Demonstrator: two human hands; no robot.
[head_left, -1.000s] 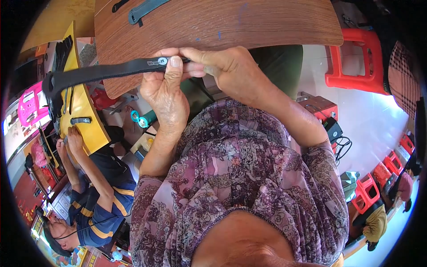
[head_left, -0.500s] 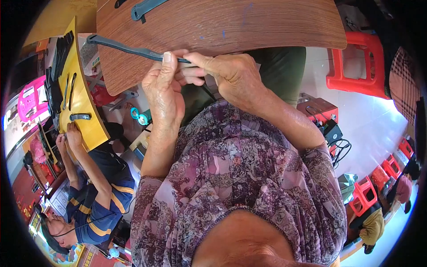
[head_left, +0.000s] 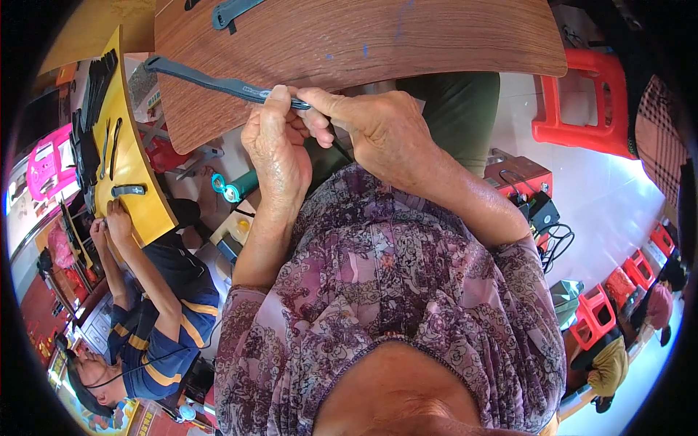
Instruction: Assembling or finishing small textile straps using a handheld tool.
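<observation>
A long dark grey plastic strap point(head_left: 211, 81) runs from the upper left to my hands, in front of the edge of a brown wooden table point(head_left: 407, 40). My left hand point(head_left: 275, 145) pinches the strap's near end from below, with the thumb up against it. My right hand point(head_left: 371, 127) grips the same end from the right, thumb and fingers closed over it. A thin dark piece pokes down between the two hands. Another grey strap piece point(head_left: 233, 11) lies on the table at the top.
At the left a co-worker in a dark blue shirt with yellow stripes point(head_left: 163, 320) works at a yellow table point(head_left: 134, 182) carrying several dark straps. A red stool point(head_left: 582, 109) stands at the right, and a box with cables point(head_left: 534, 196) sits on the floor.
The strap has swung from level and broad-side on to edge-on, sloping up to the left. Both hands have stayed together on its near end.
</observation>
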